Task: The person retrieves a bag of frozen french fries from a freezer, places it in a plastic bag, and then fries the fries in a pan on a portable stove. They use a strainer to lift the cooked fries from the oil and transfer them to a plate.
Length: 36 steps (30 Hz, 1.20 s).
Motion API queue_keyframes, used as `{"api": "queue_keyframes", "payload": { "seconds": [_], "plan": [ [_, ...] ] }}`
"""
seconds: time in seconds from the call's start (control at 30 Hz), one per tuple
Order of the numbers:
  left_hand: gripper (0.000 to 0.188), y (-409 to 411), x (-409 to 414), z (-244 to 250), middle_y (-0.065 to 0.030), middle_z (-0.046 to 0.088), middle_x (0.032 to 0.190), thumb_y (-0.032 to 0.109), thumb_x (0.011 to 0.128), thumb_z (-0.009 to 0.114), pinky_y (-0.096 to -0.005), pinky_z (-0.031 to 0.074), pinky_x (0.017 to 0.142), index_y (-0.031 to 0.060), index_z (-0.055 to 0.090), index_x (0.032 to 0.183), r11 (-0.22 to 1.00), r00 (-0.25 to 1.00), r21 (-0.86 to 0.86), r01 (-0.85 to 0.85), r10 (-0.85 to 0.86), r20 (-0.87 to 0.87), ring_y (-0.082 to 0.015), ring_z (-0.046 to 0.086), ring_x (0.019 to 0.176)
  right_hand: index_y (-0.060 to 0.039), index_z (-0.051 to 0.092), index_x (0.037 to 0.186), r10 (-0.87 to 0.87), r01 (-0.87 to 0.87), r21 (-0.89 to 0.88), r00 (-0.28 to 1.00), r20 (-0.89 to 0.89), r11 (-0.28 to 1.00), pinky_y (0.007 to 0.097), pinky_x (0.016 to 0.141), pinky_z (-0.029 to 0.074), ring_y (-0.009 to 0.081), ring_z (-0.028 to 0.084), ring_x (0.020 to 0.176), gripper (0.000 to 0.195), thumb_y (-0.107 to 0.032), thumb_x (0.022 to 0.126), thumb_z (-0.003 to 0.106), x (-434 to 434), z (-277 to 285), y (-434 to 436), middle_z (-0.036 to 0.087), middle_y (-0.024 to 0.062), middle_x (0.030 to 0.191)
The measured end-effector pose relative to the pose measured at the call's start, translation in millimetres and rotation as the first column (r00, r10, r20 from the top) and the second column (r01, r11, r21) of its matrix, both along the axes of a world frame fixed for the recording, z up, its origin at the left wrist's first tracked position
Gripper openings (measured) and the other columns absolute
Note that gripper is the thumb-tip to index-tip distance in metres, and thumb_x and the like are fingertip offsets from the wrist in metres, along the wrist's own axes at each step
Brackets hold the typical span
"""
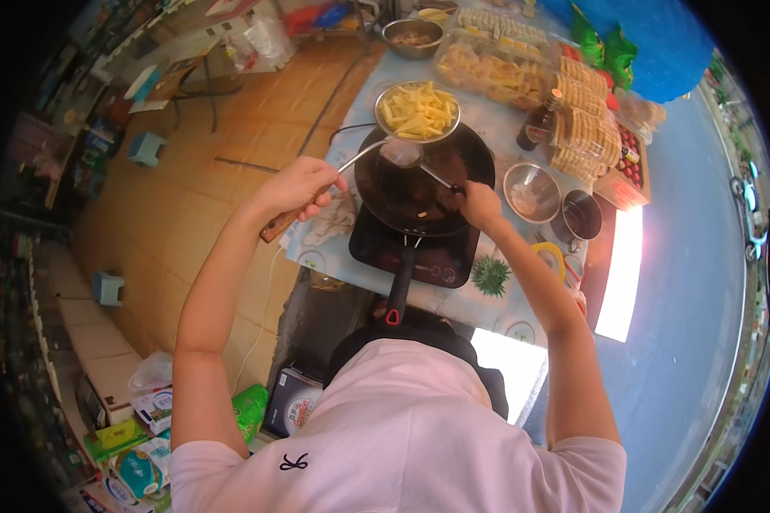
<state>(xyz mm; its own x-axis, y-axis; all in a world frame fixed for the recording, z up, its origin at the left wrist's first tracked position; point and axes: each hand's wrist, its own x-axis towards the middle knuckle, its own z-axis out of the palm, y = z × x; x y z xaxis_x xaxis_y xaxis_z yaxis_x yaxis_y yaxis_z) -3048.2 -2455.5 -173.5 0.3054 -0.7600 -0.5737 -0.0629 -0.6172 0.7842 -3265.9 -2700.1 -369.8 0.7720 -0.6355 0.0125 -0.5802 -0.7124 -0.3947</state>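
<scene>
My left hand grips the wooden handle of a metal strainer. The strainer's round basket holds cut potato strips and is held above the far side of a black wok. My right hand is shut on the dark handle of a metal ladle; the ladle's bowl is just below the strainer, over the wok. Inside the wok lies a small pale piece. The wok stands on a black induction cooktop, its long black handle pointing towards my body.
Right of the wok are a metal bowl, a dark metal cup, a glass bottle and stacked packaged food. A clear container and another metal bowl stand behind. A cloth lies left; a spiky green object sits in front.
</scene>
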Motion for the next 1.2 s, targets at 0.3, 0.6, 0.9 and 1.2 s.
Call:
{"api": "queue_keyframes", "payload": {
  "seconds": [0.3,0.6,0.9,1.2],
  "plan": [
    [0.023,-5,1,-56,0.0027,0.046,0.057,0.023,0.095,0.042,-0.0211,0.032,0.035,0.0042,0.056,0.094,1.0,1.0,-0.006,-0.016,0.016,-0.001,-0.0048,0.04,0.04,-0.0051,0.064,0.087,0.032,-0.06,-0.124,0.976,-0.216,0.99,0.0462,0.073,0.049,0.0367,0.062,0.083,0.021,-0.025,0.081,0.062,-89,52,-5,0.065,0.0175,0.088],
    [0.022,-1,4,-128,-0.0003,0.049,0.055,0.018,0.093,0.042,-0.0247,0.037,0.033,0.0013,0.056,0.09,0.999,0.999,-0.013,-0.033,0.032,-0.037,-0.0081,0.045,0.038,-0.0078,0.064,0.092,-0.001,-0.019,-0.085,0.972,-0.234,0.996,0.0444,0.072,0.049,0.034,0.062,0.083,0.018,-0.022,0.082,0.062,-134,118,4,0.065,0.0156,0.085],
    [0.025,8,-22,-134,-0.0017,0.049,0.054,0.019,0.094,0.043,-0.0252,0.035,0.033,-0.0019,0.055,0.092,1.0,0.992,0.001,-0.031,0.031,-0.12,-0.0091,0.044,0.037,-0.0047,0.059,0.087,-0.045,-0.055,-0.418,0.973,-0.226,0.907,0.0419,0.067,0.051,0.0338,0.063,0.08,0.009,-0.01,0.08,0.058,-73,123,6,0.061,0.0139,0.088],
    [0.026,16,-20,-131,-0.0011,0.049,0.056,0.021,0.094,0.043,-0.0238,0.036,0.033,-0.0011,0.055,0.09,0.999,0.995,-0.019,-0.051,0.049,-0.09,-0.008,0.044,0.039,-0.008,0.056,0.094,-0.046,-0.032,-0.47,0.987,-0.152,0.882,0.0419,0.065,0.049,0.032,0.061,0.081,0.015,-0.016,0.082,0.063,-97,147,-6,0.057,0.0104,0.089]
  ]
}}
